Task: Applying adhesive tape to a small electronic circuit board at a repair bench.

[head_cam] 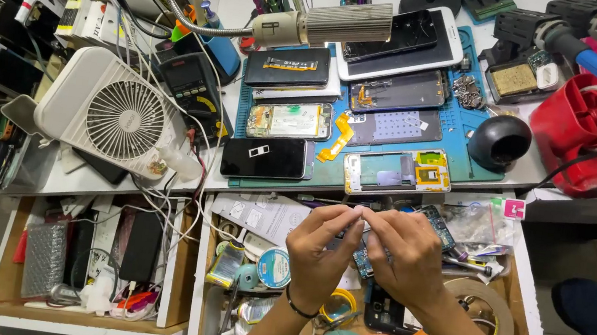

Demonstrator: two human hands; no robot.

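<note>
At far left on your worktop (105, 179) sits a white fan (109, 113). Right of it, a blue mat (465, 124) holds several opened phones (398, 171). Below, over an open drawer (527, 297) crowded with tape rolls and tools, your left hand (320, 251) and right hand (403, 257) meet fingertip to fingertip. Both are pinched narrow around something too small to make out. A small circuit board (362, 259) shows just under your fingers, and I cannot tell which hand holds it. Farther right stands a red blower (578, 131). If your pinch slips, the tiny part would likely fall into the drawer clutter and be hard to find.
</note>
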